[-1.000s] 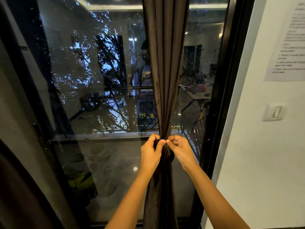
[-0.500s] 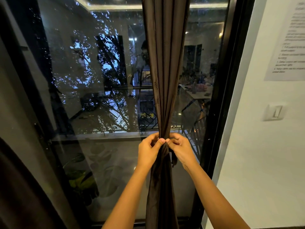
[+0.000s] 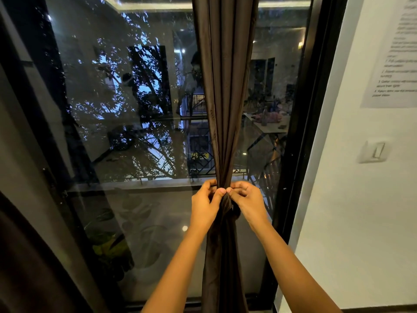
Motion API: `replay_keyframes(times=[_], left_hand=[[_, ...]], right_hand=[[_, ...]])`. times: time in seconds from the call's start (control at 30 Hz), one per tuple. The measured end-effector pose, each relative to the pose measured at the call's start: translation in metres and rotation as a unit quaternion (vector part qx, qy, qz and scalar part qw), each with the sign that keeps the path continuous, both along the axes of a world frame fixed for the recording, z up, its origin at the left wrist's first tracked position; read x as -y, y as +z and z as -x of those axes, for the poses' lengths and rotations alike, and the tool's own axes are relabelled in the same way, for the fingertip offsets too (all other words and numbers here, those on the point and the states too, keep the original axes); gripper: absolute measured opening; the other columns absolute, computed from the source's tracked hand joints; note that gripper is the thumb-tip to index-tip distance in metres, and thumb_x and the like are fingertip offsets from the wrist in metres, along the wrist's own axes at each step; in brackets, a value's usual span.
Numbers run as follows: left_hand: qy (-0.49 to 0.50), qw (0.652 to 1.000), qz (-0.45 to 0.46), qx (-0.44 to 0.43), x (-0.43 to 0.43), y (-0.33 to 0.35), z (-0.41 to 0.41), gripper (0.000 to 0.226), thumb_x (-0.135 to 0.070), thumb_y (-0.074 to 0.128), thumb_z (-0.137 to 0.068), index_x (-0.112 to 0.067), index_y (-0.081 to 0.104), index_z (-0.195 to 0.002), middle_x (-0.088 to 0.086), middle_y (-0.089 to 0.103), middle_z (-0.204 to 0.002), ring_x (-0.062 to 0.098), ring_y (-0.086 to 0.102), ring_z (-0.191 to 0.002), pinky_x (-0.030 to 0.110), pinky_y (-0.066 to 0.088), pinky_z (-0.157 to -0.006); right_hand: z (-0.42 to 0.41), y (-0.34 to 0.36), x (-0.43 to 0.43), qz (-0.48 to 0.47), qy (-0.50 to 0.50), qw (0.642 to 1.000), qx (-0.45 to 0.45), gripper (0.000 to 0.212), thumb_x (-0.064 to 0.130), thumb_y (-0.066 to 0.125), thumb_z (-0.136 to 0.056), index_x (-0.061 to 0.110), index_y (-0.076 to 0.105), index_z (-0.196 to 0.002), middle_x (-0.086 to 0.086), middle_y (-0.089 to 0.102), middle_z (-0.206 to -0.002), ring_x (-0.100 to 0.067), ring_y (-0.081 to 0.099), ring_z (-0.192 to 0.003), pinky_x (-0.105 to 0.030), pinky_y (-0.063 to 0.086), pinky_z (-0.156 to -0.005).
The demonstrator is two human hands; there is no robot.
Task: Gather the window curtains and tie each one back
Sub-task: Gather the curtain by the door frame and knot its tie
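**Cinching the tie at the curtain's waist**

The left hand (image 3: 206,205) and right hand (image 3: 247,202) meet thumb-tip to thumb-tip, both pinched shut on the gathered waist of the brown curtain (image 3: 225,86). To finish well, I'd judge the pull should be even on both sides and level, snugging the wrap without dragging pleats out of the bundle above. The curtain hangs in tight vertical folds in front of the glass door (image 3: 135,132), narrowing to the grip, with a small dark knot or loop just under the right thumb; below, it falls loose between the forearms. Another curtain (image 3: 27,267) sits far left
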State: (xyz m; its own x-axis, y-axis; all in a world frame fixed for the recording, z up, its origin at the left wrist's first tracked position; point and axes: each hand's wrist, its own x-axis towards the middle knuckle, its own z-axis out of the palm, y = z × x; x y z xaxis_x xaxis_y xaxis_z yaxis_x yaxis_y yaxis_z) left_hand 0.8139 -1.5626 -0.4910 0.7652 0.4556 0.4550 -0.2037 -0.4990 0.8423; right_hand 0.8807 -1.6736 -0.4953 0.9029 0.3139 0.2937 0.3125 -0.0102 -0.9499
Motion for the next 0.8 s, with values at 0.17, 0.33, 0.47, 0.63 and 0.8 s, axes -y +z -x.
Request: replay_keyframes(times=[0.17, 0.33, 0.47, 0.63, 0.8], left_hand=[[0.022, 0.998, -0.056, -0.015, -0.002, 0.006, -0.002, 0.018, -0.018, 0.057, -0.093, -0.013, 0.066, -0.107, -0.006, 0.066, -0.082, -0.009, 0.056, -0.068, 0.002, 0.038, -0.061], [0.039, 0.998, -0.047, -0.014, -0.002, 0.004, -0.005, 0.014, -0.018, 0.058, -0.092, -0.013, 0.066, -0.103, -0.01, 0.062, -0.075, -0.009, 0.056, -0.066, 0.002, 0.038, -0.061], [0.022, 0.999, -0.022, -0.013, -0.002, 0.005, -0.007, 0.005, -0.016, 0.06, -0.091, -0.02, 0.06, -0.094, -0.018, 0.058, -0.071, -0.02, 0.054, -0.068, 0.001, 0.037, -0.062], [-0.002, 1.0, 0.012, -0.009, -0.005, 0.0, -0.01, 0.01, -0.018, 0.06, -0.091, -0.018, 0.066, -0.098, -0.015, 0.065, -0.082, -0.014, 0.059, -0.075, 0.004, 0.041, -0.065], [-0.006, 0.999, 0.048, -0.009, -0.011, -0.005, -0.013, 0.022, -0.019, 0.062, -0.09, -0.015, 0.068, -0.11, 0.0, 0.061, -0.112, 0.002, 0.06, -0.094, 0.016, 0.049, -0.085]], right_hand=[[0.007, 0.0, 0.001, 0.059, -0.101, 0.991, 0.063, 0.017, 0.03, 0.072, -0.082, 0.02, 0.059, -0.087, 0.006, 0.065, -0.078, -0.004, 0.062, -0.073, -0.018, 0.049, -0.065], [0.021, -0.011, 0.008, 0.034, -0.11, 0.993, 0.008, 0.019, 0.033, 0.063, -0.089, 0.014, 0.065, -0.085, 0.0, 0.069, -0.067, -0.005, 0.066, -0.057, -0.028, 0.056, -0.061], [0.017, -0.019, 0.004, 0.039, -0.076, 0.996, -0.023, 0.006, 0.028, 0.062, -0.09, 0.032, 0.06, -0.086, 0.001, 0.072, -0.079, -0.009, 0.07, -0.071, -0.037, 0.059, -0.074], [0.017, -0.011, -0.001, -0.016, -0.059, 0.998, -0.035, 0.02, 0.012, 0.061, -0.09, 0.031, 0.059, -0.092, 0.003, 0.072, -0.089, -0.008, 0.069, -0.086, -0.035, 0.055, -0.087], [0.017, -0.001, -0.003, 0.035, 0.028, 0.999, 0.02, 0.035, 0.004, 0.048, -0.095, 0.032, 0.065, -0.109, 0.012, 0.07, -0.102, -0.001, 0.065, -0.097, -0.028, 0.052, -0.09]])
